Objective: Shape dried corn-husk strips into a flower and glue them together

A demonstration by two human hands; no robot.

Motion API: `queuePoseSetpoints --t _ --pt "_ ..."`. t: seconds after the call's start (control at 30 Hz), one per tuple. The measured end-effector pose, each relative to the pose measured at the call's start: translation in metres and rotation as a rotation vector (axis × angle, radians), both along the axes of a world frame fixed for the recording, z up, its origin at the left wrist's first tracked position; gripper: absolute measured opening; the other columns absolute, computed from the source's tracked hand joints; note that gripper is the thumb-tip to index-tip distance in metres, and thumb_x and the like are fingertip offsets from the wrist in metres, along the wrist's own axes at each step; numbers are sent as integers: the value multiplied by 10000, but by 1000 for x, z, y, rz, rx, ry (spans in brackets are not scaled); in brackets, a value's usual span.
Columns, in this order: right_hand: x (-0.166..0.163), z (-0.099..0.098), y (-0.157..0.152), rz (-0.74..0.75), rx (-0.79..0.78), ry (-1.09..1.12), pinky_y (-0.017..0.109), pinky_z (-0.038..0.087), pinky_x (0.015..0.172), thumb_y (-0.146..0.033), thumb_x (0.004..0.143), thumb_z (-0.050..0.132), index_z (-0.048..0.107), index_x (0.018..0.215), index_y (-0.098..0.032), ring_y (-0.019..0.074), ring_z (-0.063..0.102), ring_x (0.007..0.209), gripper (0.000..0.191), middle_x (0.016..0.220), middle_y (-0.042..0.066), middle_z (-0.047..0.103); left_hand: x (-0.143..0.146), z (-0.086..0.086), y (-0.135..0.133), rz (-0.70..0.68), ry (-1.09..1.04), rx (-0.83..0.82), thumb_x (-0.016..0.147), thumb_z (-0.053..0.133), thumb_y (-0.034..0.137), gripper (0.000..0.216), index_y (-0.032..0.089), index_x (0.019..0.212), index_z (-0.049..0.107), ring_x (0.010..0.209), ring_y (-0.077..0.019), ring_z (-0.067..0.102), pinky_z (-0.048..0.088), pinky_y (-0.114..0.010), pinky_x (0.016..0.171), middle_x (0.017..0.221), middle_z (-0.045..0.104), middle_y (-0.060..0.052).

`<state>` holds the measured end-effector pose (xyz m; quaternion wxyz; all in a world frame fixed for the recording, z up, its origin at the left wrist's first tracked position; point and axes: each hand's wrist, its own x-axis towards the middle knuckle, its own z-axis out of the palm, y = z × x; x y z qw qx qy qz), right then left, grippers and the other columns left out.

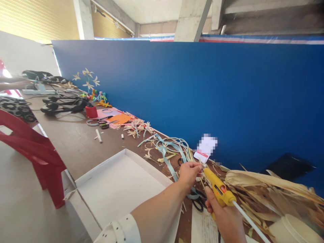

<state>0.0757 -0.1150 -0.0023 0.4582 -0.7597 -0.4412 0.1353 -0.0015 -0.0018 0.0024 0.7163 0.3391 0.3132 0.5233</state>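
My right hand (pixel 225 216) is wrapped round the handle of a yellow hot glue gun (pixel 218 185), which has a white glue stick (pixel 249 219) running out of its back end. The nozzle points up and left, close to the fingertips of my left hand (pixel 189 173). Those fingers are pinched together; what they hold is too small to make out. Under and beside my hands lie pale blue ribbon strips (pixel 168 162) and black-handled scissors (pixel 198 202). Dried corn husks (pixel 255 182) are heaped to the right of the glue gun.
A white box lid (pixel 121 189) lies left of my forearm. Farther along the table are scissors (pixel 103 124), a red spool (pixel 91 111), coloured paper (pixel 120 118) and husk flowers (pixel 87 81). A red chair (pixel 48 168) stands at the left. A blue partition (pixel 202 87) borders the table.
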Motion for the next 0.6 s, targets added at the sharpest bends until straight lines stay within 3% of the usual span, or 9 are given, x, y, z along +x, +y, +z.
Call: queuePoseSetpoints --t 0.2,0.47,0.6 --pt "-13 14 -7 26 14 168 300 452 522 -624 719 562 606 702 -166 175 568 511 460 574 39 621 -1 2 0 9 16 -8 669 633 118 52 82 689 664 500 -72 521 466 -213 541 560 587 -20" --pt "-15 18 -7 25 41 168 296 449 519 -608 727 566 598 714 -161 177 569 523 448 575 36 621 0 0 -1 -7 6 10 662 657 147 75 82 698 667 511 -74 522 471 -220 554 570 590 -22" --pt "-14 17 -7 6 -5 73 288 427 501 -594 764 516 564 609 -192 161 535 458 433 496 23 579 0 -1 0 -9 8 6 652 672 165 100 79 702 667 513 -76 522 471 -219 551 563 586 -21"
